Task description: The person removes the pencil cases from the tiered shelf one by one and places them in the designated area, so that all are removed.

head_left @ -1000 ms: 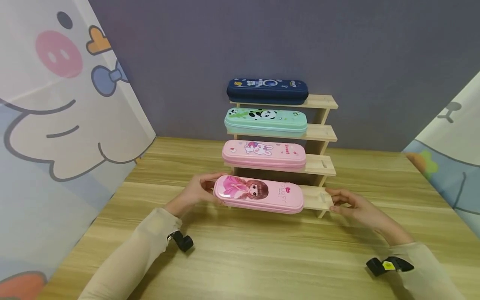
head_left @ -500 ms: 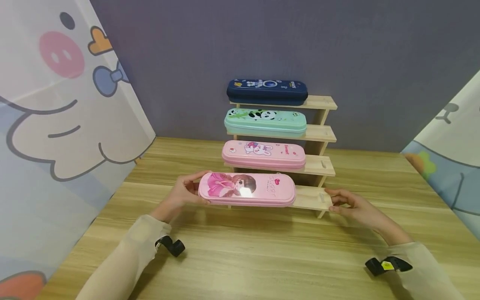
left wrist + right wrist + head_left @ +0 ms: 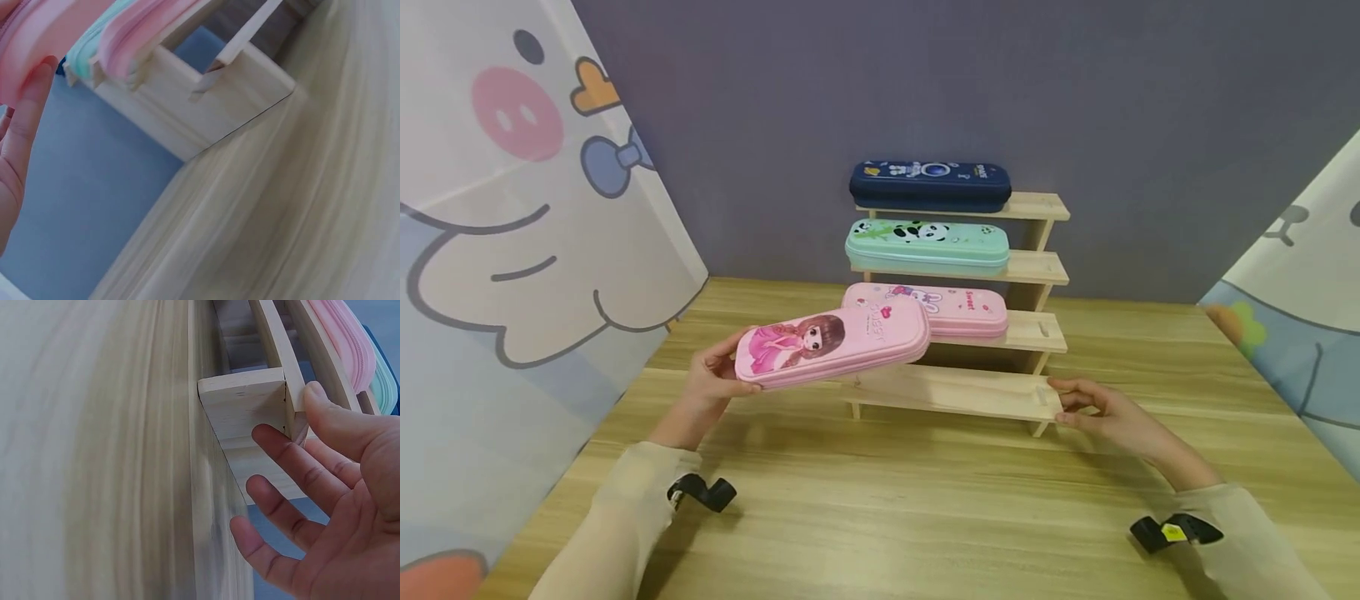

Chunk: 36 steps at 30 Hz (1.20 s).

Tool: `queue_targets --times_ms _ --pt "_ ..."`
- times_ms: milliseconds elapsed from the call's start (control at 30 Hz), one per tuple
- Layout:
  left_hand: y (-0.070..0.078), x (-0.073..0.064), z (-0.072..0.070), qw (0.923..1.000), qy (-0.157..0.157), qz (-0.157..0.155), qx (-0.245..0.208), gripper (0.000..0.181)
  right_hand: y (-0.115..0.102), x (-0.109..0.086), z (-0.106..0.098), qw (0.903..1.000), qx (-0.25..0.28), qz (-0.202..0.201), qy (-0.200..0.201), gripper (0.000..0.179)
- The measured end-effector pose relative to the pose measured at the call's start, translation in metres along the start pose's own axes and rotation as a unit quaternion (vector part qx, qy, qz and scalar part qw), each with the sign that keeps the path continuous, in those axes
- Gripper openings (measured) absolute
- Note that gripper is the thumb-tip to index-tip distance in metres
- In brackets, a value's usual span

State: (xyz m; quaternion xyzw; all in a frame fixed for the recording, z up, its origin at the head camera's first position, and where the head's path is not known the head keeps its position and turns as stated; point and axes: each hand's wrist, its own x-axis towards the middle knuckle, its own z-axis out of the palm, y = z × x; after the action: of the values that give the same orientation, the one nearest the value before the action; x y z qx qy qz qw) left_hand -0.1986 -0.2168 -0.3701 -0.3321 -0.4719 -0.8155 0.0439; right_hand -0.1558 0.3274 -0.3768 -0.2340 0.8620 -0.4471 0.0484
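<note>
My left hand (image 3: 706, 385) grips the left end of a pink pencil case (image 3: 827, 343) with a long-haired doll picture. The case is in the air, its right end raised, and overlaps the bunny case behind it in the head view. In the left wrist view, a finger (image 3: 28, 119) lies along the case's edge. At the right end of the lowest step of the wooden stepped rack (image 3: 955, 390), my right hand (image 3: 1101, 412) pinches the board. The right wrist view shows the thumb (image 3: 331, 419) on top and the index finger below, other fingers spread.
Upper steps bear a pink bunny pencil case (image 3: 973, 312), a mint panda pencil case (image 3: 925, 246) and a navy space pencil case (image 3: 928, 187). The rack stands on a wood-grain table (image 3: 880, 517) before a grey wall (image 3: 955, 75). Cartoon curtains (image 3: 535, 233) flank both sides.
My left hand has lifted the doll pencil case off the lowest step and carried it left and up, tilting it. That step is now bare. My right hand has stayed at the rack's end.
</note>
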Motion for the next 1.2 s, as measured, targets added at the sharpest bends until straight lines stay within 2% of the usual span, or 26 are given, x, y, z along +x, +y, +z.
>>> queue_targets --times_ms 333,433,567,667,800,933,1100,1200 --pt "0.022 -0.002 -0.024 0.9963 0.062 0.050 -0.031 0.064 -0.001 0.000 0.000 0.9999 -0.015 0.002 0.005 0.050" --pt "0.026 -0.003 -0.031 0.9934 0.094 0.056 -0.035 0.064 -0.001 0.001 0.000 0.9999 -0.012 -0.004 0.009 0.049" --pt "0.031 -0.005 -0.037 0.9865 0.155 0.050 -0.018 0.063 0.001 0.001 0.001 0.9998 -0.005 -0.018 0.010 0.047" --pt "0.032 -0.003 -0.039 0.9776 0.206 0.041 -0.007 0.064 0.002 0.000 0.001 0.9998 -0.007 -0.016 0.013 0.048" --pt "0.032 -0.002 -0.041 0.9633 0.266 0.028 -0.016 0.066 0.002 0.000 0.001 0.9998 -0.008 -0.011 0.012 0.049" --pt "0.034 -0.001 -0.043 0.9503 0.311 0.013 -0.019 0.068 0.002 0.000 0.001 0.9999 -0.005 -0.008 0.008 0.049" --pt "0.035 0.003 -0.050 0.9360 0.352 0.004 0.010 0.069 0.001 0.000 0.001 1.0000 0.005 0.001 0.007 0.050" --pt "0.034 0.009 -0.056 0.9217 0.388 0.006 0.017 0.072 0.002 0.000 0.001 0.9998 0.016 0.007 0.007 0.050"
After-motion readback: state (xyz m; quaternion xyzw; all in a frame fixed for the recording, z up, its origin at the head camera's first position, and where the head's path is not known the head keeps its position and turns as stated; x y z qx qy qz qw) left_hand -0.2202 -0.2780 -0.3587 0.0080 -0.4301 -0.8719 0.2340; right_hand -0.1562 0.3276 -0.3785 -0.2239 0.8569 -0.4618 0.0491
